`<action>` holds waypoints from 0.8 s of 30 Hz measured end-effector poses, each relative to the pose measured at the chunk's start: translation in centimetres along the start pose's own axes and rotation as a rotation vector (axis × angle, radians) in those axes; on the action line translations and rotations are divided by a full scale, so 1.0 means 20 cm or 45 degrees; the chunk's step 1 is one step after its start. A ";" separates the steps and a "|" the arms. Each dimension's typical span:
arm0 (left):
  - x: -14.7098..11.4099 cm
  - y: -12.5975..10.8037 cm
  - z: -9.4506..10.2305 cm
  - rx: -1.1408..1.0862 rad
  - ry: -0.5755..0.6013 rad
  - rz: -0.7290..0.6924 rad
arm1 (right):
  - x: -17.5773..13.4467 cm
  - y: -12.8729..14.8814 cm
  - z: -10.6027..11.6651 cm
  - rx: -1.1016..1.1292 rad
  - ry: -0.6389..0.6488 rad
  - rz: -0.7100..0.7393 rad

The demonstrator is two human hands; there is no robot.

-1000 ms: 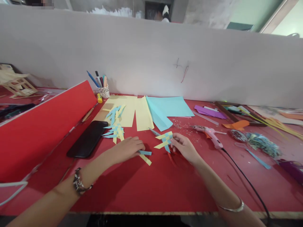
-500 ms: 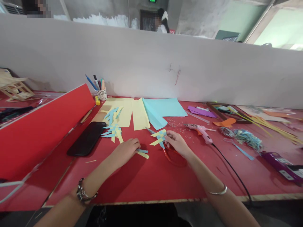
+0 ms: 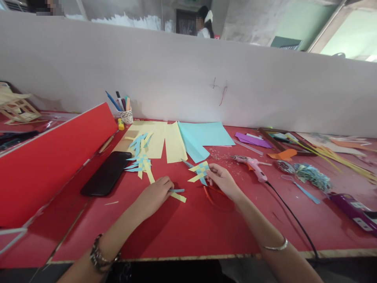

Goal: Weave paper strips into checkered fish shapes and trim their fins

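Note:
My right hand [image 3: 222, 179] pinches the right edge of a small woven piece [image 3: 202, 169] of yellow and light blue paper strips, with loose ends pointing left and down. Orange-handled scissors [image 3: 209, 197] lie under that hand, their blades pointing away to the upper left. To the left, my left hand [image 3: 159, 192] is low over the table, fingers closed on a blue paper strip [image 3: 178, 190]. A yellow paper strip [image 3: 179, 197] lies just below it; whether the fingers hold this too, I cannot tell. More woven pieces [image 3: 142, 162] rest beyond my left hand.
Yellow paper [image 3: 175, 143] and blue paper [image 3: 207, 133] lie at the back. A black phone [image 3: 106, 173] and a slanted red board [image 3: 59, 165] are on the left. Right of my hands are a pink glue gun [image 3: 252, 165] with its cord, and a pen cup [image 3: 126, 116] stands back left.
The view has shifted slightly. The blue strip at my left hand has turned a little and lies flatter. My right hand keeps the woven piece in nearly the same place.

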State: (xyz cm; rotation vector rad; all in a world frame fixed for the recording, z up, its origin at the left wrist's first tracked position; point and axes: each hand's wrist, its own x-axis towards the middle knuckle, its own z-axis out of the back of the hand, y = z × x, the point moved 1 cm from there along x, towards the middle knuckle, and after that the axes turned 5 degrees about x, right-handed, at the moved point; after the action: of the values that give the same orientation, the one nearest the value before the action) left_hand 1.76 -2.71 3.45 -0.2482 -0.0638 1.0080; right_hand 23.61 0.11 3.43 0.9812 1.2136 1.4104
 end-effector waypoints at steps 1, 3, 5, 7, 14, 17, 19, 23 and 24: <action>0.00 0.00 0.00 0.010 0.006 0.009 | 0.00 0.00 0.00 -0.004 0.002 -0.002; 0.01 -0.01 -0.01 0.038 0.018 0.024 | 0.00 0.00 0.00 -0.013 0.009 -0.008; 0.01 -0.01 -0.02 0.072 0.034 0.026 | 0.01 -0.01 0.00 -0.018 0.018 -0.012; 0.00 -0.01 -0.01 0.079 0.056 0.034 | 0.01 -0.01 0.00 -0.019 0.022 -0.019; -0.10 0.21 0.06 -0.035 -0.087 0.351 | 0.00 0.02 0.00 -0.055 0.035 -0.052; -0.11 0.32 0.05 0.226 -0.118 0.219 | 0.00 0.03 0.00 -0.068 0.034 -0.065; -0.11 0.36 0.04 0.394 -0.141 0.116 | 0.00 0.03 0.00 -0.072 0.037 -0.075; -0.06 0.37 0.05 0.643 -0.155 -0.057 | 0.00 0.02 0.00 -0.077 0.055 -0.081; -0.04 0.37 0.06 0.684 -0.150 -0.090 | 0.00 0.02 0.00 -0.080 0.055 -0.079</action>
State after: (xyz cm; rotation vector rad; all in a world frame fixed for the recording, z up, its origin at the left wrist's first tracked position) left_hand -5.11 0.54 2.90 0.3018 0.0913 0.9328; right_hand 23.62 0.14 3.77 0.8669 1.2141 1.4187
